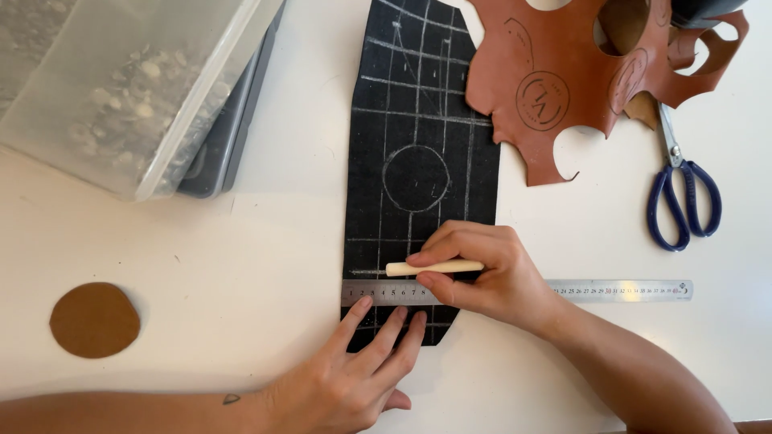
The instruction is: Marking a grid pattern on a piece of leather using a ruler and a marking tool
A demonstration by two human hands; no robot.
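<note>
A strip of black fabric (418, 120) lies on the white table, marked with pale chalk lines and a circle. A steel ruler (627, 290) lies across its near end. My left hand (366, 366) presses flat on the ruler and the fabric with fingers spread. My right hand (486, 273) holds a cream-coloured chalk stick (418, 268) lying sideways just above the ruler's edge, its tip pointing left over the fabric.
A brown leather piece (563, 72) with round cut-outs overlaps the fabric's top right. Blue-handled scissors (682, 193) lie at the right. A brown leather disc (95, 320) sits at the left. A clear plastic box (121, 88) stands top left over a dark tray.
</note>
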